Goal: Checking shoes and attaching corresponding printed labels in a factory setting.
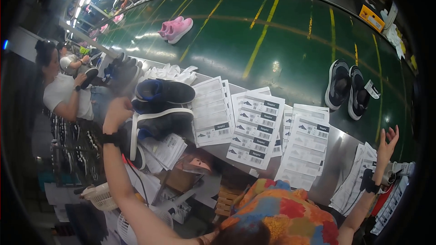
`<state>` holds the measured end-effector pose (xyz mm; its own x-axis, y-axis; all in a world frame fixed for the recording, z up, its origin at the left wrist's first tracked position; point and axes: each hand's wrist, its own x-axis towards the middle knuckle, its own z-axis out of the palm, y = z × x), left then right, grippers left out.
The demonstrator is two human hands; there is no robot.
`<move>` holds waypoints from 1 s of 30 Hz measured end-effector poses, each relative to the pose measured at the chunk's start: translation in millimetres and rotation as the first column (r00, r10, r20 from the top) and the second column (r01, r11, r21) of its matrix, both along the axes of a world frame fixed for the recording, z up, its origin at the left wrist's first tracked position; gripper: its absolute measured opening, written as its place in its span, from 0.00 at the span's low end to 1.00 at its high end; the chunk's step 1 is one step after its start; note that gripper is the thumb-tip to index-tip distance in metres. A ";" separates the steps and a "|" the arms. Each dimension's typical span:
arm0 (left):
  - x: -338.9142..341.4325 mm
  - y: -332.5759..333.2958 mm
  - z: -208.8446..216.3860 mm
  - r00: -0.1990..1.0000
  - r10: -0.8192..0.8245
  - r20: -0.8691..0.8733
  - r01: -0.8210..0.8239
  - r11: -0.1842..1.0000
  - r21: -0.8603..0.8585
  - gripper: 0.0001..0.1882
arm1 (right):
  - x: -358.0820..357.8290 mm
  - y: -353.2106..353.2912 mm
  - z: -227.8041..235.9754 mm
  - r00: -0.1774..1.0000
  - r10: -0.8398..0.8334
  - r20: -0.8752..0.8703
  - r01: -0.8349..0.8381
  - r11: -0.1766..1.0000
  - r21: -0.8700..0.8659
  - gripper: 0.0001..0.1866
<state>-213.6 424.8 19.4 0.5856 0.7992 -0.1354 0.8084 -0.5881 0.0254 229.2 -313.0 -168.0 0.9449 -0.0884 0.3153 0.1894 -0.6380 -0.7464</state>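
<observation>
My left hand (pixel 119 112) is at the left end of a pile of dark navy shoes (pixel 165 91) with white soles and blue linings. Its fingers are curled against the edge of one shoe there, with the fingertips partly hidden. My right hand (pixel 388 141) is raised over the right side of the bench with its fingers spread and nothing in it. Beyond it, on the green belt, stands a pair of black-and-grey sneakers (pixel 338 85) with white soles. A small white tag (pixel 372 89) sticks out beside the right shoe.
Printed label sheets (pixel 255 129) lie in overlapping stacks along the metal bench edge. White tissue paper (pixel 170 73) is behind the shoe pile. Pink shoes (pixel 176 29) stand farther along the green belt (pixel 213 41). A co-worker (pixel 68 86) at left holds a dark shoe.
</observation>
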 end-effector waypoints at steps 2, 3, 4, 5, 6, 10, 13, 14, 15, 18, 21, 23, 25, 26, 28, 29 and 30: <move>-16.0 -1.0 2.9 0.997 0.010 -0.075 -0.003 0.996 0.095 0.17 | -13.8 -2.7 2.4 1.000 0.017 -0.012 -0.017 1.000 0.012 0.31; -29.5 -0.3 7.1 0.988 0.123 -0.094 -0.110 0.984 0.137 0.17 | -20.8 -1.9 2.4 0.998 0.045 -0.031 -0.045 0.999 0.011 0.31; -38.4 -1.3 8.3 0.967 0.232 -0.109 -0.211 0.961 0.176 0.18 | -27.7 0.2 2.5 0.996 0.072 -0.051 -0.072 0.997 0.005 0.31; -47.9 -5.3 12.8 0.958 0.270 -0.093 -0.254 0.955 0.154 0.22 | -35.2 5.6 3.3 0.993 0.098 -0.072 -0.099 0.995 -0.011 0.30; -65.4 3.9 9.5 0.954 0.286 -0.093 -0.269 0.950 0.160 0.22 | -39.2 10.5 2.0 0.991 0.114 -0.073 -0.115 0.993 -0.005 0.30; -119.9 26.9 -24.6 0.836 0.548 -0.006 -0.539 0.821 -0.190 0.34 | -50.4 32.8 -7.0 0.971 0.197 -0.137 -0.204 0.978 -0.040 0.29; -125.4 21.4 -38.8 0.767 0.637 0.079 -0.603 0.757 -0.252 0.38 | -55.0 48.4 -11.6 0.953 0.251 -0.169 -0.256 0.967 -0.003 0.29; -127.0 23.2 -41.4 0.751 0.635 0.180 -0.575 0.763 -0.294 0.40 | -56.0 51.3 -12.7 0.946 0.271 -0.181 -0.279 0.960 -0.022 0.29; -128.4 26.6 -46.2 0.726 0.628 0.278 -0.539 0.772 -0.336 0.42 | -57.7 52.9 -11.2 0.939 0.286 -0.192 -0.299 0.953 -0.044 0.28; -156.2 52.4 -62.4 0.797 0.537 0.275 -0.443 0.830 -0.338 0.44 | -63.6 64.6 -7.4 0.920 0.334 -0.205 -0.352 0.934 -0.059 0.28; -148.8 56.4 -69.8 0.745 0.652 0.141 -0.562 0.727 -0.393 0.54 | -67.8 66.8 -7.8 0.910 0.346 -0.228 -0.364 0.931 -0.038 0.28; -117.0 39.7 -57.4 0.750 0.653 0.102 -0.541 0.695 -0.474 0.60 | -75.3 66.3 -3.8 0.914 0.330 -0.235 -0.349 0.936 -0.043 0.28; -137.0 48.4 -57.3 0.745 0.656 0.119 -0.562 0.715 -0.416 0.60 | -76.3 70.4 0.6 0.908 0.349 -0.232 -0.365 0.931 -0.028 0.28; -147.8 53.4 -59.8 0.740 0.658 0.139 -0.583 0.730 -0.357 0.60 | -75.7 72.6 2.3 0.905 0.357 -0.231 -0.372 0.928 -0.023 0.28; -151.8 55.6 -50.4 0.732 0.658 0.177 -0.557 0.728 -0.400 0.57 | -75.7 72.4 4.6 0.903 0.360 -0.236 -0.375 0.927 -0.023 0.28; -182.0 63.6 -50.6 0.695 0.680 0.232 -0.564 0.716 -0.411 0.48 | -73.0 75.3 5.0 0.899 0.380 -0.218 -0.391 0.920 -0.007 0.28; -176.8 62.5 -45.6 0.671 0.690 0.269 -0.549 0.707 -0.445 0.40 | -75.9 76.3 11.7 0.905 0.372 -0.206 -0.383 0.923 -0.020 0.28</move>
<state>-390.4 487.2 -26.1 0.0218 0.9493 -0.3137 0.8530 0.1460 0.5011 153.3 -236.7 -156.3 0.9470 0.3000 0.1151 0.2793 -0.5910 -0.7567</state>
